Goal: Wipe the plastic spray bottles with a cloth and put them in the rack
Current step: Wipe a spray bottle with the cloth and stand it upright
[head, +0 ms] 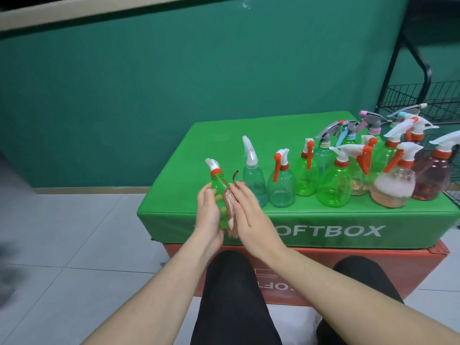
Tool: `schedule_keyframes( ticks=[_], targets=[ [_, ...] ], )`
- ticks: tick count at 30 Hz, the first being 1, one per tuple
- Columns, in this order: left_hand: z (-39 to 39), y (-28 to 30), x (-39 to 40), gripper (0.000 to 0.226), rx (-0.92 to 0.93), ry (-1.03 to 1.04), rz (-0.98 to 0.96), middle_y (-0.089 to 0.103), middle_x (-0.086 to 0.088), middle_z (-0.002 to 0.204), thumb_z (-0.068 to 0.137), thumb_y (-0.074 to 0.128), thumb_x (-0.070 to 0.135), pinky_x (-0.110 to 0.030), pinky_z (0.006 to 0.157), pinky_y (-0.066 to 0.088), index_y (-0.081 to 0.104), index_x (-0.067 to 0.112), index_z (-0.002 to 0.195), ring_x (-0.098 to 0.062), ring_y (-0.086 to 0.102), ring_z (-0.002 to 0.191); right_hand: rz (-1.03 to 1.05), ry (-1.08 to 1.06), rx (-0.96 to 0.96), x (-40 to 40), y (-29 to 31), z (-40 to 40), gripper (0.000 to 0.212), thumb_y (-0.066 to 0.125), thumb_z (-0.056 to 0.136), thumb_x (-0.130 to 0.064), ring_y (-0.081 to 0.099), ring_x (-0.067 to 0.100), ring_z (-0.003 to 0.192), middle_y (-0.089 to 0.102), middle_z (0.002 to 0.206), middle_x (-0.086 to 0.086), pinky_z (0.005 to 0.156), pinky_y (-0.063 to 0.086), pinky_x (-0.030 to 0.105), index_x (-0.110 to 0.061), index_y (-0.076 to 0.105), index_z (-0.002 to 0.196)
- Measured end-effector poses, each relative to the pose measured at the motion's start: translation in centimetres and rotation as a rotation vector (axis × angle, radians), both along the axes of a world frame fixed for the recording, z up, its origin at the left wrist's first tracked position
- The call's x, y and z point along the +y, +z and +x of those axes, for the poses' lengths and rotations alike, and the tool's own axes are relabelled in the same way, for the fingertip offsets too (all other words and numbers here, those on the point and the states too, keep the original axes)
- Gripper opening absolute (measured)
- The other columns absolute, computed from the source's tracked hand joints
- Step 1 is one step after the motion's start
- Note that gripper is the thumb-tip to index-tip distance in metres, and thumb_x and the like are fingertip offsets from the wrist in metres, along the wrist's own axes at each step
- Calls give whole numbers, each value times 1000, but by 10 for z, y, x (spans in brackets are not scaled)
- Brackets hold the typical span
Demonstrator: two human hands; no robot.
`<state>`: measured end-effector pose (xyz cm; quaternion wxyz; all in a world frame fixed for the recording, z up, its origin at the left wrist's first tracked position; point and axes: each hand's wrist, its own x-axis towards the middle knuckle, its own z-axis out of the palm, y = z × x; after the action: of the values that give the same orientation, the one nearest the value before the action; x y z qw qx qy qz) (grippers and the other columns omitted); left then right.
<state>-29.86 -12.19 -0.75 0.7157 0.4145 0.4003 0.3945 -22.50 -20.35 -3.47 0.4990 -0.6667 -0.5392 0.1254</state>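
Green spray bottle (218, 192), translucent plastic with an orange collar and a white trigger head, is held upright and slightly tilted in front of the near left corner of the green padded box (323, 220), above the floor rather than on the box. Left hand (208, 212) wraps its fingers round the bottle's left side; right hand (251, 215) presses a folded brownish cloth (230, 210) flat against the bottle's right side, fingers nearly straight, so the two hands close together with bottle and cloth between them. Other spray bottles (343, 175) stand upright in a loose row across the box top: pale clear ones nearest the hands, green ones in the middle, pinkish and reddish ones towards the right edge, several touching or overlapping in view. Bare green surface lies behind the row and at the box's left part. A black wire rack (423, 95) stands just beyond the box's far right corner, its basket visible behind the rearmost trigger heads. The green box, lettered in white on its front, rests on an orange-red box (373, 270). Pale floor tiles (87, 232) spread to the left; a dark green wall (174, 83) rises behind. Dark-trousered knees show at the bottom edge.
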Motion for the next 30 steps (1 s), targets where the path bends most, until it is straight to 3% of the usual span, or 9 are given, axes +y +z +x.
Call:
schedule_keyframes(
  ticks=[4,6,10,13,17,20,24,28,30],
  targets=[
    [-1,7,3,43,-5,-26,7,66,-5,127,86,73,53,-50,89,59,56,40,124,-30,69,113,30,21,-51,-7,-6,-5,48,33,111,-22,3,-10,150,12,163,-19,120,4,11,-23,28,158],
    [-1,7,4,49,-10,-41,3,66,-4,127,78,79,53,-52,90,58,57,42,121,-30,68,114,29,23,-53,-9,-7,-5,49,33,111,-25,1,-12,149,9,163,-22,119,4,9,-26,25,159],
    [-1,0,4,50,-65,-32,13,71,-4,124,85,77,43,-45,87,59,57,33,130,-25,71,109,47,6,-64,-8,-7,-3,47,34,111,-26,4,-12,149,11,163,-23,119,5,11,-28,27,158],
    [-2,-4,1,43,13,-66,94,74,8,116,90,73,42,-45,97,55,60,34,130,-14,70,108,43,-8,-79,-5,-5,3,47,32,111,-25,4,-10,150,12,162,-22,122,7,16,-27,28,158],
    [-2,-6,-10,31,103,-156,171,70,19,115,100,60,40,-31,78,55,58,38,131,4,67,99,14,-32,-138,2,-1,16,48,30,111,-25,6,-4,153,15,166,-13,126,10,26,-23,27,159],
    [0,-7,-19,42,119,-183,191,66,7,131,96,59,44,-32,81,56,55,34,137,-8,64,117,1,-22,-143,9,8,23,50,30,109,-28,11,0,153,20,168,-7,127,14,30,-21,32,159],
    [1,-14,-22,70,103,-163,185,65,1,133,70,58,59,-55,105,50,55,35,135,-21,60,126,-74,-8,-34,14,22,25,47,33,110,-28,14,-6,150,21,167,-14,120,17,19,-27,35,157],
    [-2,-19,-17,63,114,-148,156,65,-3,132,71,56,57,-61,107,46,54,38,131,-27,61,125,-102,-9,163,23,31,26,44,33,109,-33,29,1,147,35,161,-14,118,26,27,-36,41,153],
    [-6,-15,-18,44,135,-127,148,65,-1,127,82,53,51,-58,105,48,54,40,124,-26,63,119,-138,-11,292,28,32,25,44,33,109,-37,36,4,143,40,158,-17,109,29,24,-40,42,152]
  ],
)
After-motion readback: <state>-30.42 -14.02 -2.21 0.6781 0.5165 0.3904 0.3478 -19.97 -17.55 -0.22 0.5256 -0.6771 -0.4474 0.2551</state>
